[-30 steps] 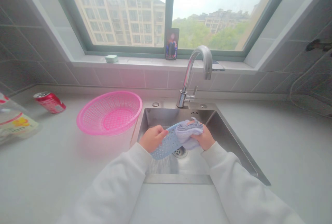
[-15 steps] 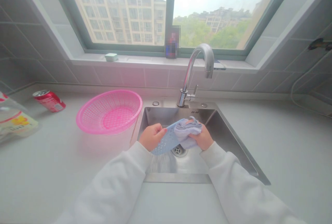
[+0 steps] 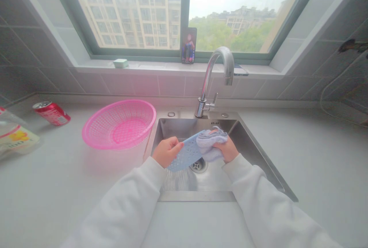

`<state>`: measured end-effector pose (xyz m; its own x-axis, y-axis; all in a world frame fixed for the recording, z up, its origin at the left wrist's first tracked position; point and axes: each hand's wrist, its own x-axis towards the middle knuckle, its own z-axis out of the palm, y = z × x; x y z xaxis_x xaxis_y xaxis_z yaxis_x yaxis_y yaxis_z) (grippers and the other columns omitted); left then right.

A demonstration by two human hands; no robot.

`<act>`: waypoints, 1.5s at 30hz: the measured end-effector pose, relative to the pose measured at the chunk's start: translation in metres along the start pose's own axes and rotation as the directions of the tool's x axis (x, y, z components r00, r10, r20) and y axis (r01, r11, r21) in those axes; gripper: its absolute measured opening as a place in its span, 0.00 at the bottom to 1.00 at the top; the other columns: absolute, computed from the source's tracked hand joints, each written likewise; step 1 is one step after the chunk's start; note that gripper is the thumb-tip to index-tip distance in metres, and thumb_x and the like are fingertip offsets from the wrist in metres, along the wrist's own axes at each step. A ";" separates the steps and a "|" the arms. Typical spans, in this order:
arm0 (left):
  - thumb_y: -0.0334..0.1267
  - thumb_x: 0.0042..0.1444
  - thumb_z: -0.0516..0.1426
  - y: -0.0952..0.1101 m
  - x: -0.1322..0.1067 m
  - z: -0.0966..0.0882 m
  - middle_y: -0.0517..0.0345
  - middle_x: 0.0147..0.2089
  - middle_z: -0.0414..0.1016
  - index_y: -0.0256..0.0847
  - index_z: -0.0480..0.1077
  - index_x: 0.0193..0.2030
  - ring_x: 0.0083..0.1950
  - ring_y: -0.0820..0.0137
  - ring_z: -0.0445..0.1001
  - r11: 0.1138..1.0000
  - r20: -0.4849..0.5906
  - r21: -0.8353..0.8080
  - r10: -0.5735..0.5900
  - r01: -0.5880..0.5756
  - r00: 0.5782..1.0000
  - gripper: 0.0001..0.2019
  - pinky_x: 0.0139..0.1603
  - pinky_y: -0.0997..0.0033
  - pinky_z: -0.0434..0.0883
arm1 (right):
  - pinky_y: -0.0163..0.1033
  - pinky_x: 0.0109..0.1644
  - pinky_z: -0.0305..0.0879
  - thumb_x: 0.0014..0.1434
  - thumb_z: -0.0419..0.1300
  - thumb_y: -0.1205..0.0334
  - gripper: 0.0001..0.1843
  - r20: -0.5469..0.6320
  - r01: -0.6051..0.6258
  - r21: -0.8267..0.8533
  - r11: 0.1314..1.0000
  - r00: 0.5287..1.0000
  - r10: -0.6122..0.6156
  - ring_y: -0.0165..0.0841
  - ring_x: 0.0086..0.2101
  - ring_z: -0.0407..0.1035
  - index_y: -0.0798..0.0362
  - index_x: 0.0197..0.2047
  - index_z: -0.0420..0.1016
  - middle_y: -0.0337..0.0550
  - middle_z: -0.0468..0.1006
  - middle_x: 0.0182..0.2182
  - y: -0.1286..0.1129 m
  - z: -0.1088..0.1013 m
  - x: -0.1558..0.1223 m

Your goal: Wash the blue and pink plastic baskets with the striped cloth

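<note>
The left hand's fingers (image 3: 174,145) are clenched around one edge of a blue perforated plastic piece (image 3: 186,155), and the left hand (image 3: 166,151) holds it tilted above the sink. The right hand (image 3: 228,151) grips a bunched lilac cloth (image 3: 211,145) against the piece's other end, its fingers mostly hidden in the folds. Water falls from beneath the piece toward the metal drain (image 3: 198,165) of the stainless steel sink (image 3: 169,130). White sleeves (image 3: 123,206) cover both forearms, and a chrome faucet (image 3: 214,83) rises behind the sink. On the countertop (image 3: 57,190), left of the sink, sits a pink plastic basket (image 3: 119,103), just beside the sink's edge — farther left, a red can (image 3: 51,113) lies on its side near a plastic bag (image 3: 14,135).
</note>
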<state>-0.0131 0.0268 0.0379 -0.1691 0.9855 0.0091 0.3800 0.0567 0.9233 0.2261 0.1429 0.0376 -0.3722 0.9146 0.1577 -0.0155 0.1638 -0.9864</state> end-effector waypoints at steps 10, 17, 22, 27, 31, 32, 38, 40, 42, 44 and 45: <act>0.60 0.56 0.56 0.003 -0.002 -0.002 0.68 0.22 0.61 0.44 0.61 0.26 0.23 0.70 0.70 0.999 -0.012 -0.019 0.033 -0.033 0.999 0.21 0.26 0.71 0.64 | 0.49 0.53 0.75 0.43 0.72 0.57 0.13 -0.114 0.068 -0.047 0.997 0.991 -0.073 0.45 0.41 0.79 0.46 0.34 0.79 0.43 0.86 0.35 0.005 -0.009 0.003; 0.59 0.56 0.57 0.006 -0.003 -0.007 0.67 0.20 0.60 0.45 0.60 0.25 0.22 0.71 0.67 0.999 0.009 -0.009 0.040 -0.040 0.999 0.22 0.26 0.72 0.61 | 0.49 0.54 0.75 0.40 0.72 0.58 0.13 -0.115 0.033 -0.033 0.999 0.993 -0.036 0.43 0.41 0.79 0.46 0.33 0.79 0.40 0.86 0.35 0.001 -0.008 0.007; 0.61 0.54 0.58 0.005 -0.006 -0.017 0.67 0.19 0.57 0.44 0.59 0.23 0.21 0.73 0.61 0.991 -0.015 -0.109 0.078 -0.079 0.997 0.24 0.23 0.74 0.59 | 0.49 0.50 0.76 0.41 0.71 0.56 0.14 -0.237 0.007 -0.062 0.998 0.971 -0.022 0.43 0.39 0.79 0.47 0.34 0.78 0.40 0.85 0.33 0.000 -0.028 0.016; 0.58 0.51 0.60 0.001 -0.001 -0.019 0.65 0.19 0.60 0.43 0.62 0.21 0.24 0.73 0.61 0.992 -0.093 -0.072 0.092 -0.099 0.991 0.23 0.24 0.74 0.58 | 0.50 0.57 0.74 0.41 0.73 0.60 0.13 -0.114 0.074 -0.147 0.986 0.989 -0.091 0.46 0.44 0.79 0.47 0.34 0.81 0.42 0.87 0.37 -0.007 -0.020 0.004; 0.54 0.54 0.61 0.003 0.000 -0.013 0.56 0.32 0.80 0.39 0.80 0.35 0.32 0.67 0.72 0.995 0.040 -0.068 0.078 -0.075 0.996 0.18 0.28 0.73 0.66 | 0.51 0.55 0.75 0.41 0.73 0.61 0.14 -0.065 0.056 -0.136 0.989 0.996 -0.066 0.44 0.41 0.80 0.46 0.35 0.81 0.42 0.87 0.36 -0.006 -0.012 0.000; 0.54 0.56 0.60 0.003 -0.001 -0.011 0.53 0.38 0.83 0.39 0.82 0.42 0.35 0.65 0.75 0.994 0.089 -0.096 0.069 -0.060 0.994 0.20 0.30 0.72 0.68 | 0.50 0.54 0.76 0.41 0.73 0.61 0.14 -0.063 0.055 -0.135 0.989 0.996 -0.064 0.44 0.41 0.80 0.46 0.35 0.81 0.42 0.87 0.36 -0.004 -0.011 0.000; 0.50 0.57 0.61 -0.001 0.000 -0.011 0.52 0.39 0.84 0.39 0.81 0.46 0.40 0.63 0.77 0.978 0.168 -0.199 0.098 -0.064 0.981 0.18 0.41 0.67 0.72 | 0.51 0.55 0.74 0.42 0.71 0.60 0.12 -0.105 0.080 -0.118 0.990 0.990 -0.092 0.45 0.41 0.79 0.48 0.34 0.81 0.43 0.86 0.35 -0.002 -0.013 0.003; 0.48 0.55 0.62 -0.002 0.001 -0.008 0.54 0.36 0.82 0.39 0.78 0.43 0.38 0.64 0.77 0.972 0.160 -0.230 0.075 -0.036 0.984 0.15 0.40 0.68 0.71 | 0.52 0.56 0.74 0.42 0.71 0.60 0.12 -0.106 0.098 -0.107 0.989 0.988 -0.110 0.45 0.42 0.79 0.48 0.34 0.81 0.43 0.86 0.35 -0.005 -0.012 0.001; 0.48 0.54 0.61 -0.003 0.002 -0.002 0.57 0.33 0.79 0.40 0.74 0.38 0.34 0.67 0.75 0.971 0.146 -0.238 0.033 0.003 0.989 0.13 0.38 0.69 0.70 | 0.52 0.57 0.74 0.41 0.73 0.60 0.13 -0.073 0.117 -0.103 0.988 0.990 -0.125 0.46 0.42 0.79 0.47 0.33 0.81 0.43 0.86 0.35 -0.009 -0.006 -0.003; 0.49 0.54 0.60 -0.003 0.003 0.003 0.61 0.28 0.74 0.42 0.69 0.33 0.29 0.69 0.72 0.976 0.119 -0.215 -0.008 0.033 0.993 0.13 0.33 0.70 0.67 | 0.52 0.56 0.75 0.41 0.74 0.59 0.14 0.004 0.132 -0.091 0.987 0.991 -0.132 0.46 0.42 0.80 0.47 0.34 0.82 0.42 0.87 0.35 -0.012 0.001 -0.007; 0.50 0.55 0.60 -0.002 0.003 0.005 0.63 0.25 0.72 0.43 0.66 0.31 0.27 0.69 0.70 0.981 0.103 -0.188 -0.023 0.043 0.994 0.14 0.31 0.70 0.65 | 0.52 0.54 0.75 0.41 0.74 0.58 0.14 0.052 0.136 -0.078 0.988 0.990 -0.133 0.47 0.42 0.80 0.47 0.34 0.82 0.42 0.87 0.35 -0.012 0.005 -0.009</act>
<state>-0.0096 0.0301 0.0335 -0.0835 0.9951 -0.0521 0.1942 0.0676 0.9786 0.2253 0.1314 0.0480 -0.4147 0.8643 0.2845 0.0064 0.3154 -0.9489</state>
